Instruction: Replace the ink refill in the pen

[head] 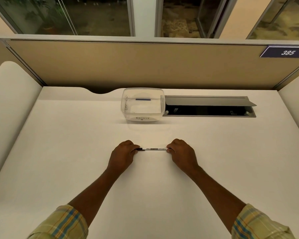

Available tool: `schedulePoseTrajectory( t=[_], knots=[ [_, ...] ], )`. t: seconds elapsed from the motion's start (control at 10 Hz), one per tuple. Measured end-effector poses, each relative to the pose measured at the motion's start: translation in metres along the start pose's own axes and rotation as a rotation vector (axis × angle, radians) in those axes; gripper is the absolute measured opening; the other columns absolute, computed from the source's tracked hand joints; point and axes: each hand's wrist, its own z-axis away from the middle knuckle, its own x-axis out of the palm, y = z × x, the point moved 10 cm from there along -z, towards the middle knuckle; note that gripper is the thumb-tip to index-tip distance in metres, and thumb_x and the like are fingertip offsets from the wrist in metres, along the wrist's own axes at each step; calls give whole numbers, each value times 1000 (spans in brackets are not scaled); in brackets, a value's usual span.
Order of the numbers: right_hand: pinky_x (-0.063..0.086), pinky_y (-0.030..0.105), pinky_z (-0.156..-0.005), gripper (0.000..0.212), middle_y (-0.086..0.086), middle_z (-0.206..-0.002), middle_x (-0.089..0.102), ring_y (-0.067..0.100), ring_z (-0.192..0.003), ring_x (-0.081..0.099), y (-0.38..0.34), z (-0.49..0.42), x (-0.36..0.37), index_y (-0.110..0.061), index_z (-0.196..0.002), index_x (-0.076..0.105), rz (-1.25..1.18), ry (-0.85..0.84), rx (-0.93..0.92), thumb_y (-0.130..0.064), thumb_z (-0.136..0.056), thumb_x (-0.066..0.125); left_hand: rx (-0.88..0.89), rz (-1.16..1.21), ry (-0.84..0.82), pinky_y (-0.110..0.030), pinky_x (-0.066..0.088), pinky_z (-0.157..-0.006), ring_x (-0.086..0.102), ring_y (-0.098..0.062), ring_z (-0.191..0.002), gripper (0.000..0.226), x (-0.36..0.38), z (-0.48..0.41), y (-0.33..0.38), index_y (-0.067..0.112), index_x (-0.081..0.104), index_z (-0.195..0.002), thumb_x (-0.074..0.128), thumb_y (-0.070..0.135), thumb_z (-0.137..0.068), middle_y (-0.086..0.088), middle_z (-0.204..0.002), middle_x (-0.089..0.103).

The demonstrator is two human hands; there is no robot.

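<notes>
Head cam: 1 pen (154,149), 1 clear tub (142,105) w/ 1 thin blue stick (143,99) inside, 2 hands. Pen is horizontal, just above the white tabletop (59,144), mid-frame, tub well behind it. Left hand (123,155) has its grip closed on the pen's black end; right hand (181,152) pinches the opposite end. Both forearms angle inward, knuckles up, plaid sleeves (62,223) rolled back.

White pen (154,149) with black cap, white desk (76,144), yellow-blue plaid sleeves (64,223), clear tub (141,104).
</notes>
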Motion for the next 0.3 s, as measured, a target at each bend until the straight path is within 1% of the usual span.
schedulePoseTrajectory(
  t=[0.1,0.2,0.3],
  knots=[
    [56,37,-80,18,-3,-106,71,20,-103,65,0,2,1,-18,-112,80,-39,-22,18,-25,-98,70,-20,9,-19,-36,58,-79,67,-22,-105,29,0,3,0,25,75,-128,65,22,-101,3,-111,71],
    [55,37,-86,22,-1,-110,71,20,-107,65,4,4,-1,-16,-116,78,-116,-18,54,-24,-97,71,-33,12,0,-38,59,-81,67,-24,-108,33,-4,8,1,21,71,-134,64,22,-102,2,-115,70],
    [54,36,-92,26,4,-113,71,24,-109,66,21,5,-9,-11,-122,76,-212,20,116,-22,-99,69,-60,24,36,-41,60,-84,68,-26,-113,38,-7,20,-9,19,67,-140,62,26,-102,1,-121,70]
  ],
)
